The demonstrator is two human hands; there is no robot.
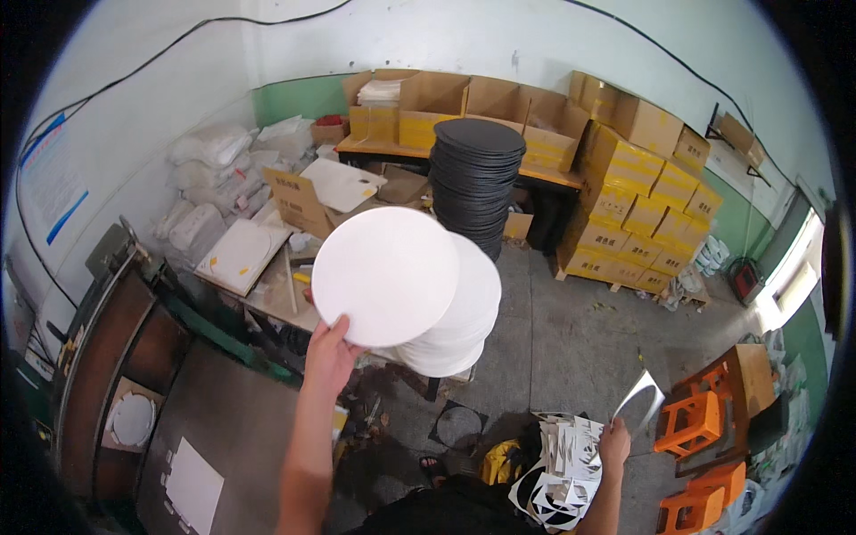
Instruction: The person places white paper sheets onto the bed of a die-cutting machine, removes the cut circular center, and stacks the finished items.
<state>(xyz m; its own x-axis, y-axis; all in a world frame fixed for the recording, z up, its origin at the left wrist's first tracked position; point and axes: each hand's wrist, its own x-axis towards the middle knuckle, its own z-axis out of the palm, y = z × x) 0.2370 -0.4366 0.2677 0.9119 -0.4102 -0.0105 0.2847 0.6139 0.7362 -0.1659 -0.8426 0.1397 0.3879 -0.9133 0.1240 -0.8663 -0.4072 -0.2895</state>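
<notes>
My left hand (333, 355) grips the lower edge of a round white disc (383, 276), thumb on its top face. Behind and below that disc stands a tall stack of white discs (468, 308), partly hidden by it. Out to the right, my right hand (615, 441) is closed on a thin white offcut sheet (642, 392) with a curved edge. Just left of that hand is a heap of similar white offcuts (562, 473), close to my body. A tall stack of black discs (479, 183) rises beyond the white stack.
A work table (267, 290) left of the white stack carries boards and cardboard. Bagged goods (214, 178) lie behind it. Taped cartons (633, 214) are piled at the back right. Orange stools (691, 423) stand at the right. A machine bed (241, 419) fills the lower left.
</notes>
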